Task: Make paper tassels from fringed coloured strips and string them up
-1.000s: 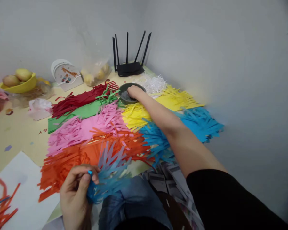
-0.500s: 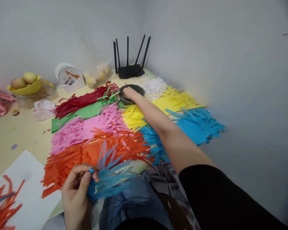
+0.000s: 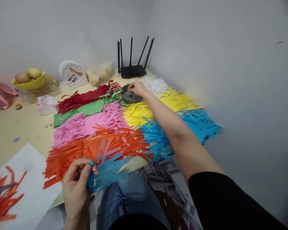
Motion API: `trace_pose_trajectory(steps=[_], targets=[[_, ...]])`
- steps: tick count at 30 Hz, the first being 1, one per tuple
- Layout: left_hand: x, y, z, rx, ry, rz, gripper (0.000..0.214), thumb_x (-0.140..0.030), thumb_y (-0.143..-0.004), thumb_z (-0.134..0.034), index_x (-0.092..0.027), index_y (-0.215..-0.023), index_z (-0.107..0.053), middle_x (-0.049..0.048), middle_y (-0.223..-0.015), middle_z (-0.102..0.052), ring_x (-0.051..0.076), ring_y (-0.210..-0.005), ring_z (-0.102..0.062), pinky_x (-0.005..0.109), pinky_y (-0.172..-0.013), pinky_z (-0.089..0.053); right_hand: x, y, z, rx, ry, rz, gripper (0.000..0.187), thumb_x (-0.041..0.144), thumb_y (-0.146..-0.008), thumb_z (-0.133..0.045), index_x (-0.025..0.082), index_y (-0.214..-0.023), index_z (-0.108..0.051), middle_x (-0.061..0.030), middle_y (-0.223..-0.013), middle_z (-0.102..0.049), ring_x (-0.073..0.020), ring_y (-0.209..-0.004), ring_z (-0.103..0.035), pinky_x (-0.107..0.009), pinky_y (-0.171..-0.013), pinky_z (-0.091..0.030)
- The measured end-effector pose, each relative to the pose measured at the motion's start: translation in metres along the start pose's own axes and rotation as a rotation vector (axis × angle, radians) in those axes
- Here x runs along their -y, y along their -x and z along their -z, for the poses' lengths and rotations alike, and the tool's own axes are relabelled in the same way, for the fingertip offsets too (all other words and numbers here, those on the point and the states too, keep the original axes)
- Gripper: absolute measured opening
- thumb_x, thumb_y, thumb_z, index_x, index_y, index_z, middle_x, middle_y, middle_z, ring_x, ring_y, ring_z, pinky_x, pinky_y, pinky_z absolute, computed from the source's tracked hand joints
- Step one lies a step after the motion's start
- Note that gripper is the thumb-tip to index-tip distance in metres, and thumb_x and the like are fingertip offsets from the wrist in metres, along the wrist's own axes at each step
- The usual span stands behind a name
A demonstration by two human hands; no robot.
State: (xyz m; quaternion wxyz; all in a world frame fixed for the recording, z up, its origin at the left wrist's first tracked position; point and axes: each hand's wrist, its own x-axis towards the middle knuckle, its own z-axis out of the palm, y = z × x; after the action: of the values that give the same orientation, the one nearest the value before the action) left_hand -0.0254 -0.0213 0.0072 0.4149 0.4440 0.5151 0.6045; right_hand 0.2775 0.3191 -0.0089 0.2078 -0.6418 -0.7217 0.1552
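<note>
My left hand (image 3: 75, 183), low at the front, pinches the rolled end of a blue fringed paper tassel (image 3: 105, 175). Its cut strips fan out to the right above my lap, blurred at the tips. At the far side of the table my right hand (image 3: 138, 88) is over a dark round bowl (image 3: 131, 101). Thumb and fingers are pressed together above small shiny contents that I cannot name. Whatever the fingers hold is too small to make out. Under my right forearm lie yellow fringed paper (image 3: 166, 102) and blue fringed paper (image 3: 198, 123).
Orange (image 3: 67, 158), pink (image 3: 93, 121), green (image 3: 74, 115) and dark red fringed paper (image 3: 84, 99) lie in rows. White shreds (image 3: 157, 86) sit beside the bowl. A black router (image 3: 133, 71) stands behind. A white sheet (image 3: 28, 163) bears orange strips at left.
My right hand has risen slightly from inside the bowl and moved right, so the bowl's contents show. My left hand still holds the blue tassel. The view has shifted a little.
</note>
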Motion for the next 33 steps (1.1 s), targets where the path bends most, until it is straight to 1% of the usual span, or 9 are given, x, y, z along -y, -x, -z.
trace_pose_trajectory(steps=[3, 5, 8, 11, 13, 17, 23, 28, 33], targets=[[0.001, -0.004, 0.001, -0.044, -0.023, -0.015, 0.019, -0.037, -0.08, -0.081, -0.019, -0.081, -0.072, -0.0008, -0.064, -0.068, 0.012, -0.059, -0.066, 0.019, -0.059, -0.055, 0.027, 0.037, 0.008, -0.038, -0.161, 0.086, 0.031, 0.021, -0.087, -0.062, 0.006, -0.113, -0.072, -0.0112, -0.104, -0.078, -0.017, -0.089, -0.072, -0.027, -0.085, -0.056], [0.0, -0.008, -0.001, -0.075, -0.072, -0.038, 0.019, -0.035, -0.079, -0.081, -0.019, -0.084, -0.075, 0.0003, -0.068, -0.071, 0.013, -0.062, -0.068, 0.019, -0.059, -0.055, 0.056, 0.077, 0.004, -0.013, -0.443, 0.212, 0.027, 0.024, -0.084, -0.068, 0.01, -0.107, -0.072, -0.0072, -0.095, -0.078, -0.0139, -0.081, -0.071, -0.025, -0.08, -0.057], [-0.006, -0.013, -0.007, -0.092, -0.195, -0.149, 0.017, -0.033, -0.081, -0.08, -0.018, -0.09, -0.077, 0.0019, -0.077, -0.075, 0.013, -0.068, -0.07, 0.02, -0.064, -0.056, 0.102, 0.15, -0.007, 0.16, -0.927, 0.429, 0.025, 0.034, -0.077, -0.079, 0.014, -0.091, -0.072, -0.0037, -0.084, -0.075, -0.0126, -0.071, -0.068, -0.025, -0.07, -0.058], [-0.013, -0.012, -0.013, -0.073, -0.323, -0.299, 0.012, -0.03, -0.085, -0.076, -0.019, -0.09, -0.077, 0.0022, -0.082, -0.076, 0.013, -0.074, -0.07, 0.022, -0.072, -0.056, 0.137, 0.212, -0.016, 0.32, -1.12, 0.456, 0.022, 0.036, -0.077, -0.082, 0.016, -0.085, -0.074, -0.0029, -0.082, -0.075, -0.0113, -0.068, -0.068, -0.023, -0.067, -0.058], [-0.018, -0.009, -0.014, -0.046, -0.392, -0.364, 0.009, -0.028, -0.086, -0.074, -0.019, -0.088, -0.076, 0.002, -0.083, -0.076, 0.014, -0.075, -0.07, 0.023, -0.073, -0.055, 0.151, 0.238, -0.019, 0.368, -1.199, 0.428, 0.021, 0.036, -0.078, -0.082, 0.017, -0.085, -0.076, -0.003, -0.084, -0.076, -0.0113, -0.07, -0.07, -0.023, -0.066, -0.059], [-0.023, 0.003, -0.007, -0.033, -0.467, -0.414, 0.004, -0.022, -0.086, -0.073, -0.019, -0.086, -0.075, 0.0006, -0.08, -0.075, 0.013, -0.071, -0.069, 0.023, -0.07, -0.054, 0.165, 0.26, -0.021, 0.335, -1.179, 0.382, 0.018, 0.033, -0.077, -0.083, 0.018, -0.085, -0.078, -0.0028, -0.084, -0.076, -0.0113, -0.071, -0.07, -0.023, -0.067, -0.058], [-0.023, 0.015, 0.003, -0.009, -0.512, -0.493, 0.003, -0.019, -0.088, -0.07, -0.019, -0.086, -0.072, -0.0006, -0.081, -0.074, 0.011, -0.073, -0.068, 0.021, -0.072, -0.052, 0.175, 0.275, -0.023, 0.204, -1.052, 0.422, 0.012, 0.026, -0.08, -0.08, 0.02, -0.09, -0.079, -0.003, -0.092, -0.078, -0.0125, -0.078, -0.071, -0.024, -0.072, -0.058], [-0.024, 0.018, 0.009, 0.035, -0.563, -0.456, 0.005, -0.02, -0.088, -0.069, -0.019, -0.085, -0.072, 0.0003, -0.08, -0.074, 0.012, -0.072, -0.066, 0.022, -0.071, -0.051, 0.175, 0.279, -0.028, 0.234, -1.076, 0.427, 0.012, 0.029, -0.081, -0.079, 0.019, -0.087, -0.078, -0.0022, -0.085, -0.076, -0.0122, -0.073, -0.07, -0.024, -0.068, -0.057], [-0.024, 0.02, 0.01, 0.05, -0.593, -0.442, 0.006, -0.021, -0.088, -0.067, -0.019, -0.085, -0.072, 0.0016, -0.08, -0.073, 0.014, -0.071, -0.066, 0.024, -0.071, -0.052, 0.173, 0.282, -0.032, 0.089, -0.967, 0.52, 0.005, 0.027, -0.083, -0.078, 0.022, -0.084, -0.079, -0.0022, -0.086, -0.078, -0.014, -0.079, -0.071, -0.027, -0.076, -0.057]])
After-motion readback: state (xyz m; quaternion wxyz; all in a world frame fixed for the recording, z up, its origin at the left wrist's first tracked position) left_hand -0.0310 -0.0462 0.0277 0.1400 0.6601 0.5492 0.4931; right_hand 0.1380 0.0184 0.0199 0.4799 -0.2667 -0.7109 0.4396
